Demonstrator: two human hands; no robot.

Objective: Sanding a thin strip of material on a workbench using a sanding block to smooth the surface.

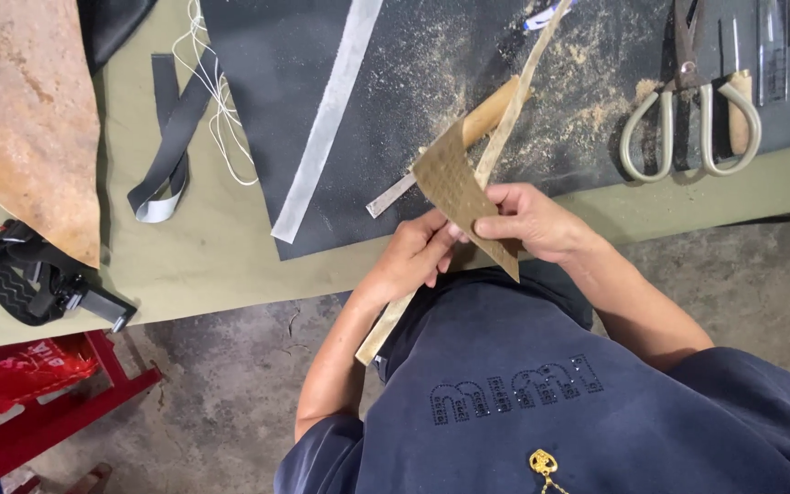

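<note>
Resting at the table edge (230, 274), one long tan strip (505, 128) is gripped by the left hand (409, 256), fingers closed round it. One sheet of sandpaper (457, 187) is pinched against it by the right hand (532, 222). One pair of scissors (688, 119) and one wooden-handled tool (486, 114) are seen on the black mat (276, 91).

Even, soft daylight fills the view, bright enough with no harsh glare. Shadows fall faint and short under the scissors (690, 128) at two o'clock. Focus holds sharp at the centre; wide-angle bending curves the table edge (230, 306) towards eight o'clock.
</note>
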